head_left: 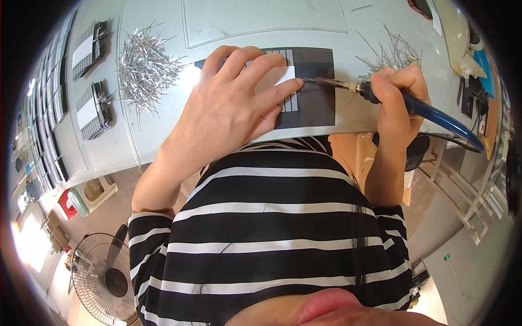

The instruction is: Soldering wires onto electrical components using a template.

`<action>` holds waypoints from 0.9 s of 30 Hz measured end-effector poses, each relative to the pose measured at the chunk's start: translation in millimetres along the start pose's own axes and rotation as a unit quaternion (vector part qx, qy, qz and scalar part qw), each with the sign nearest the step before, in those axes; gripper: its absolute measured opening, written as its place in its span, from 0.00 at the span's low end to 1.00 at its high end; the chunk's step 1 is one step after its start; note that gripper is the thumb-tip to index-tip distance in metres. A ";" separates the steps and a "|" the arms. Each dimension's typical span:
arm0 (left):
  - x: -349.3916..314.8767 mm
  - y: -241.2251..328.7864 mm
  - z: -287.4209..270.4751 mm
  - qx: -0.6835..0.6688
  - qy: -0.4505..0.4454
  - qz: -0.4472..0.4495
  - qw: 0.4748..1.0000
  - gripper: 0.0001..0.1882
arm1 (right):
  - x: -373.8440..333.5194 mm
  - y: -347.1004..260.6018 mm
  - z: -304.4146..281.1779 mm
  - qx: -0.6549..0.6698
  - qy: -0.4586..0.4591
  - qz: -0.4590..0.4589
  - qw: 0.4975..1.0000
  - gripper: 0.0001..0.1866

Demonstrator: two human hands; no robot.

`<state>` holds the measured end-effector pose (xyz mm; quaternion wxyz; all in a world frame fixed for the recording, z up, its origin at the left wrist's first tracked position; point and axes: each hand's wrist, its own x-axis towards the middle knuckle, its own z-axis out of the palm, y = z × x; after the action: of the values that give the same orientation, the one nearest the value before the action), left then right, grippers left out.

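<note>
A soldering iron [443,120] with a blue handle is gripped in my right hand [399,100], its metal tip pointing left. The tip meets the dark mat [321,111] beside my left index fingertip; what lies right under it is too small to make out. My left hand [225,103] rests with fingers spread over a row of grey strips [290,103] and a white card [284,73] on the mat. Its palm and fingers hide part of the row, and the thumb is tucked partly below.
A heap of thin silvery wire pieces [149,68] lies left of the mat, another wire pile [397,51] beyond my right hand. Two bundles with white cards, a near one [93,114] and a far one [87,54], sit at the left. A fan [114,282] stands lower left.
</note>
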<state>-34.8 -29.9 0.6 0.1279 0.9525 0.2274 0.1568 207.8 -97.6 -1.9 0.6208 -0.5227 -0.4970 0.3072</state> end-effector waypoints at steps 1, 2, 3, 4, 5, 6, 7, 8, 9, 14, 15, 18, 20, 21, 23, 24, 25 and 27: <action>-0.2 0.1 -0.3 0.000 0.000 -0.001 1.000 0.27 | 0.4 0.0 0.3 0.000 -0.001 0.000 1.000 0.14; 0.2 -0.3 -0.5 -0.001 0.000 0.000 1.000 0.26 | 0.9 -0.1 0.7 -0.005 -0.002 -0.007 1.000 0.14; 0.5 -0.6 -0.8 -0.003 0.000 0.002 1.000 0.26 | 1.5 -0.3 1.1 -0.010 -0.002 -0.014 1.000 0.14; 0.9 -0.8 -1.5 -0.003 -0.001 0.002 1.000 0.26 | 2.1 -1.2 1.5 -0.011 -0.002 -0.013 1.000 0.14; 1.1 -0.8 -2.2 -0.010 0.001 0.000 1.000 0.26 | 2.6 -2.5 2.2 -0.003 -0.010 -0.013 1.000 0.14; 1.2 -1.0 -2.7 -0.016 0.003 -0.001 1.000 0.25 | 3.1 -3.5 2.5 0.005 -0.018 -0.014 1.000 0.14; 1.1 -1.7 -2.7 -0.017 0.003 -0.001 1.000 0.25 | 4.1 -3.2 2.7 0.004 -0.018 -0.013 1.000 0.14; 0.6 -2.3 -2.7 -0.021 0.004 -0.002 1.000 0.25 | 5.0 -2.5 2.9 0.002 -0.021 -0.022 1.000 0.14; 0.2 -2.8 -2.6 -0.025 0.004 -0.003 1.000 0.24 | 5.6 -2.2 2.9 -0.001 -0.023 -0.031 0.999 0.14; 0.9 -5.6 -2.0 -0.029 0.004 0.001 1.000 0.24 | 8.3 -7.7 1.2 -0.037 -0.051 -0.019 0.998 0.14; 0.9 -6.0 -2.0 -0.031 0.004 0.000 1.000 0.24 | 8.9 -9.0 2.1 -0.049 -0.049 -0.011 0.998 0.14; -0.1 -4.6 -1.8 -0.030 0.008 0.001 1.000 0.23 | 4.1 -5.5 -1.1 -0.045 -0.036 -0.021 0.998 0.14; 0.0 -5.2 -1.8 -0.030 0.011 0.003 0.999 0.23 | 3.1 -9.5 -1.8 -0.009 -0.023 -0.009 1.000 0.14; 0.1 -5.4 -1.8 -0.030 0.012 0.006 0.999 0.23 | 2.2 -11.0 -2.1 0.028 -0.010 0.004 1.000 0.14; -0.3 -5.6 -1.7 -0.029 0.012 0.006 1.000 0.23 | 1.4 -10.9 -2.2 0.010 -0.008 -0.002 1.000 0.14; -0.4 -5.7 -1.6 -0.028 0.011 0.006 1.000 0.23 | 1.3 -10.6 -2.1 -0.008 -0.007 -0.008 1.000 0.14; -0.6 -5.6 -1.6 -0.028 0.011 0.006 1.000 0.23 | 1.3 -9.8 -1.6 -0.008 -0.007 -0.008 1.000 0.14; -0.9 -5.5 -1.7 -0.024 0.009 0.005 1.000 0.23 | 1.9 -7.9 0.1 0.001 -0.012 -0.005 1.000 0.14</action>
<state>-38.3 -25.3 0.2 0.1479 0.9487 0.2205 0.1716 207.2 -98.0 6.3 0.6167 -0.5161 -0.5070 0.3104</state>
